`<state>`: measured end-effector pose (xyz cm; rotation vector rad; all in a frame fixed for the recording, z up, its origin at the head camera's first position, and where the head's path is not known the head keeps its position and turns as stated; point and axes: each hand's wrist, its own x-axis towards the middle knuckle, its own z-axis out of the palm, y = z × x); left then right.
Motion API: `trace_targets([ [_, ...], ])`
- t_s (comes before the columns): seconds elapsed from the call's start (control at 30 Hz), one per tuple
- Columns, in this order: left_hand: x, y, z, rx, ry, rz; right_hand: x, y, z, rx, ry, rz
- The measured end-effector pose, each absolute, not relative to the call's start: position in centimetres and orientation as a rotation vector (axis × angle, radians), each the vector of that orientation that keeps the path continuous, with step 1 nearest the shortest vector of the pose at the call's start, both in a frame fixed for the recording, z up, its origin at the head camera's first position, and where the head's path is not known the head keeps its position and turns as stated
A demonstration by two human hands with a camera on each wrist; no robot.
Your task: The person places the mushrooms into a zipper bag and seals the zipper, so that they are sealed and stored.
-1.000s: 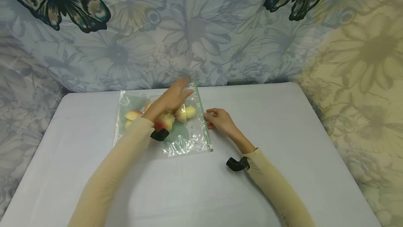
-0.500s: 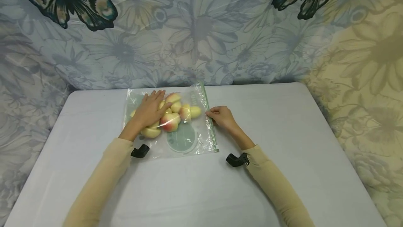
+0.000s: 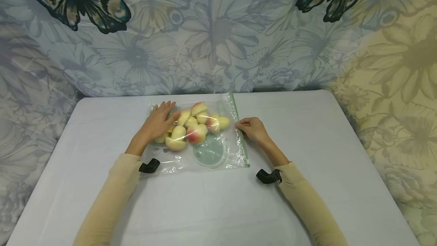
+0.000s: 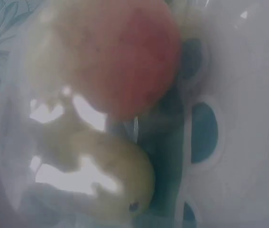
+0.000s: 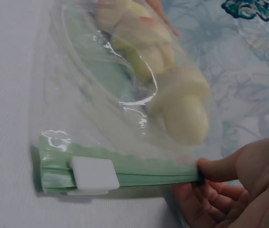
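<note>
A clear zip bag (image 3: 177, 162) lies flat on the table, holding several yellow-and-red fruits (image 3: 196, 134) and a round pale green disc (image 3: 209, 153) with a white rim. Fingers spread, my left hand (image 3: 157, 124) rests on the bag's left part, over some of the fruits. At the bag's right end my right hand (image 3: 253, 128) pinches the green zip strip (image 5: 143, 180) between thumb and fingers. A white slider (image 5: 95, 173) sits on that strip, near the end away from my hand. The left wrist view shows a red-and-yellow fruit (image 4: 134, 57) close up through shiny plastic.
The bag lies near the back of a table under a white cloth (image 3: 211, 208). Behind it hangs a flowered cloth backdrop (image 3: 218, 49) with large butterflies. Each wrist carries a black camera mount (image 3: 268, 176).
My left hand has left the bag's upper right part and now spreads over its left part. The bag has slid a little right, with my right hand pinching its zip edge.
</note>
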<state>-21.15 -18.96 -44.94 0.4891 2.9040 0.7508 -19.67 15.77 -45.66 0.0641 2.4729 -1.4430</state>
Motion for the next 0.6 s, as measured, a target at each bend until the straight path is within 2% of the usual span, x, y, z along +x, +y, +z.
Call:
trace_targets([
  [0.27, -21.0, -18.9, -46.8, 0.624, 2.931, 0.856, -19.5, 18.6, -45.8, 0.1, 2.522, -1.422],
  [0.6, -20.1, -18.1, -48.2, 0.592, 2.883, 0.823, -18.8, 23.1, -46.0, 0.073, 2.72, -1.245],
])
